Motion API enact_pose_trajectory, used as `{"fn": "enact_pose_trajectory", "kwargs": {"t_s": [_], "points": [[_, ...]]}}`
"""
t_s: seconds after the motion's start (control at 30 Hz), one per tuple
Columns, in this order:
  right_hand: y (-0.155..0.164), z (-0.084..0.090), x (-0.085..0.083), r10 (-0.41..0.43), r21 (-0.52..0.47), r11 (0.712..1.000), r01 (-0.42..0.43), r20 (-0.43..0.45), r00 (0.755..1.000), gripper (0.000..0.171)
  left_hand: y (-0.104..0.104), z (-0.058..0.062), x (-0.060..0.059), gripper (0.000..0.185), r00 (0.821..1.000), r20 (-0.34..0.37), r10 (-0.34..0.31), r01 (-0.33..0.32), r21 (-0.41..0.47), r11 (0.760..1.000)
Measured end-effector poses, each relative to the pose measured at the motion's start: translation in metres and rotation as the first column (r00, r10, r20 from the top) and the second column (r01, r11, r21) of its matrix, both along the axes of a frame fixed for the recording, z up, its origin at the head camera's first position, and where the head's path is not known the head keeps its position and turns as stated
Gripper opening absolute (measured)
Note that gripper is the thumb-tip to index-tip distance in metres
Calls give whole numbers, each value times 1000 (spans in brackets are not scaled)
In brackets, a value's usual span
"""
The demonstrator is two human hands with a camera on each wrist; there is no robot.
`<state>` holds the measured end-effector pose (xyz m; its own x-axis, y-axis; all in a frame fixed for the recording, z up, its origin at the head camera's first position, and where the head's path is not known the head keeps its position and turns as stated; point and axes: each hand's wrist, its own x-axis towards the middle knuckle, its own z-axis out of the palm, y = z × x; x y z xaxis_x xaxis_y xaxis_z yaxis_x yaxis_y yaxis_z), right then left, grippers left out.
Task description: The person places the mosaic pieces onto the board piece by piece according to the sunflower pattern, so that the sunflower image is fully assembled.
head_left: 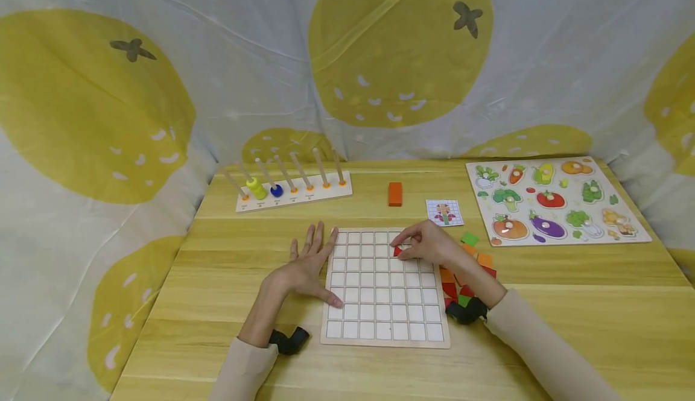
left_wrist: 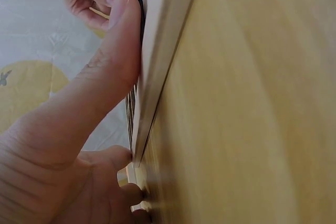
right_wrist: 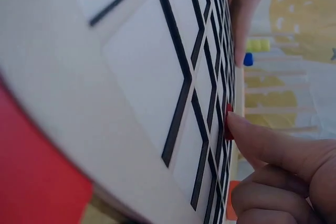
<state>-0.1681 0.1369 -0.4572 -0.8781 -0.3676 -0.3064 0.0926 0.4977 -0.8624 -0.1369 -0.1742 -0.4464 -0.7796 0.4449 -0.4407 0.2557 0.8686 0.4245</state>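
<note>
A wooden grid board (head_left: 385,344) with pale square cells lies flat on the table. My right hand (head_left: 431,243) pinches a small red tile (head_left: 397,251) between thumb and index finger at the board's upper part. In the right wrist view the red tile (right_wrist: 229,124) stands at the thumb tip, low against the grid; the index fingertip is hidden. On the board's left edge rests my left hand (head_left: 301,273), fingers spread and straight. Its thumb (left_wrist: 118,40) lies on the board's surface in the left wrist view.
Loose red, orange and green tiles (head_left: 470,239) lie right of the board, partly under my right forearm. Behind stand a peg stand (head_left: 326,192) with yellow and blue beads, an orange block (head_left: 395,194), a pattern card (head_left: 432,214) and a vegetable puzzle board (head_left: 559,239).
</note>
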Motion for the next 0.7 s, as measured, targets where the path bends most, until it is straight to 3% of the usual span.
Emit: {"fn": "enact_pose_trajectory", "kwargs": {"t_s": [0.3,0.53,0.7], "points": [[-3,0,-4,18,-10,1000,-18,-15,1000,21,0,1,0,149,1000,-2,-1,1,8,1000],[0,1,-5,-30,-39,999,32,44,999,20,-1,0,0,150,1000,-5,-4,4,10,1000],[0,1,-7,-20,-44,999,23,67,998,18,-1,-1,0,150,1000,-2,-1,1,5,1000]]}}
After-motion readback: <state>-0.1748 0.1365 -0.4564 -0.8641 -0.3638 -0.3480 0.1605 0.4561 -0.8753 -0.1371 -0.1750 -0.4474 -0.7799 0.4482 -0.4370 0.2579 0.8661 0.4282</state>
